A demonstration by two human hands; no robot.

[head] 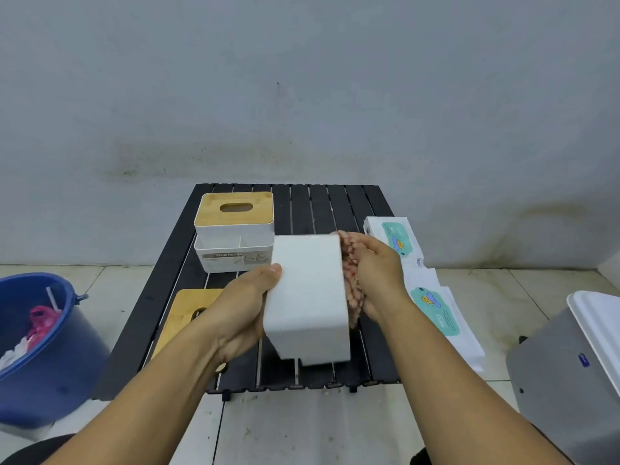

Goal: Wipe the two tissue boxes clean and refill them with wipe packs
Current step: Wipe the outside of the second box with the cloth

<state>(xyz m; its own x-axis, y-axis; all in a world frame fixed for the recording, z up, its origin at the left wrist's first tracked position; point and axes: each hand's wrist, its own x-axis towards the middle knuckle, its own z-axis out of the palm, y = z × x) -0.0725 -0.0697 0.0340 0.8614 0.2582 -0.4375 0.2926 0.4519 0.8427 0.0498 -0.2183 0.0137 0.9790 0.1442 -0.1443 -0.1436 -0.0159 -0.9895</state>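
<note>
Fingers [268, 273] grip blank box [307, 297]; other box [235, 229] (rear) reads "TISSUE HOLDER".

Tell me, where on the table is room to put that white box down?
Free: the bare slats of the table at the back, between the lidded box and the wipe packs. Also the near edge under the held box. Crowded: the left side, with the loose lid, and the right edge, with the packs.

we held one box [307, 297] over the table [302, 203], between our hands. the other box [234, 229] sat behind it on the left. two wipe packs [396, 239] lay on the right.
</note>
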